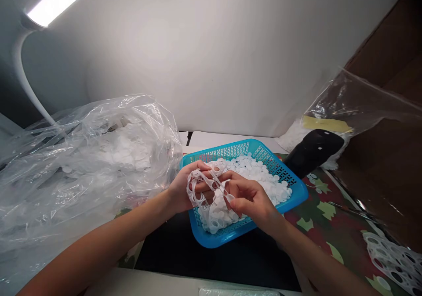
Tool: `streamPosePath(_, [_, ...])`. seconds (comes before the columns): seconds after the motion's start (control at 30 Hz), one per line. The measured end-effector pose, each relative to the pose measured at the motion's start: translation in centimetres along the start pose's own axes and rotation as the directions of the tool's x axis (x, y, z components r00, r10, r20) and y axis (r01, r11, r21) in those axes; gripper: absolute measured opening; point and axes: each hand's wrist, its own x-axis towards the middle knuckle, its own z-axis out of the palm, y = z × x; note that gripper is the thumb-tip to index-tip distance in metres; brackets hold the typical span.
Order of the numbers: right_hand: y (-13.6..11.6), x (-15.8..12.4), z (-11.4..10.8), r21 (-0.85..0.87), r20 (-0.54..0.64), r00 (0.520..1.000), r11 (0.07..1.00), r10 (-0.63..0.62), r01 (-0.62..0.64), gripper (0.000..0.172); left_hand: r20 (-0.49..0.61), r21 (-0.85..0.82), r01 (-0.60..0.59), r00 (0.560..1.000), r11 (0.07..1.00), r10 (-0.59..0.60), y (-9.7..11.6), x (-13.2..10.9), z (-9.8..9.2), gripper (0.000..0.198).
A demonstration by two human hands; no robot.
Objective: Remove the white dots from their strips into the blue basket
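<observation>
Over a blue plastic basket (214, 242), both hands hold a tangled white web of thin plastic with round holes (198, 189). My left hand (186, 186) supports the web, its fingers curled behind and through it. My right hand (252, 199) has thumb and index finger closed on the web's right end. Small white discs (273, 186) fill much of the basket, which sits tilted on a black mat (211, 265).
A large clear bag (132, 155) of white pieces lies at left, under a lamp (24, 76). At right are a black object (313, 151), another clear bag (356, 94), a brown box (389, 164) and more white webbing (394, 261) on a patterned cloth (318, 225).
</observation>
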Motion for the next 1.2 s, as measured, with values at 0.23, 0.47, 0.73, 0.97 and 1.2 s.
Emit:
streamPosePath(0.23, [0.0, 0.3, -0.5, 0.058, 0.044, 0.999, 0.998, 0.005, -0.007, 0.023, 0.047, -0.046, -0.062, 0.997, 0.997, 0.064, -0.3, 0.0, -0.2, 0.028])
streamPosePath(0.47, [0.5, 0.3, -0.9, 0.109, 0.032, 0.999, 0.994, 0.015, -0.018, 0.019, 0.005, -0.057, -0.175, 0.985, 0.983, 0.175, -0.5, 0.1, -0.7, 0.029])
streamPosePath(0.73, [0.5, 0.3, -0.8, 0.018, -0.018, 1.0, 1.0, -0.002, 0.002, 0.023, -0.011, -0.066, -0.207, 0.978, 0.976, 0.207, 0.7, 0.0, -1.6, 0.032])
streamPosePath(0.97, [0.7, 0.7, -0.5, -0.06, -0.229, 0.973, 0.997, 0.034, -0.049, 0.033, -0.022, 0.173, -0.091, 0.995, 0.981, 0.096, 0.2, -0.3, -0.8, 0.038])
streamPosePath(1.2, [0.3, 0.7, -0.1, -0.056, -0.178, 0.982, 0.996, 0.065, -0.076, 0.011, -0.052, 0.365, -0.056, 0.995, 0.929, 0.081, -0.2, 0.0, -0.1, 0.04])
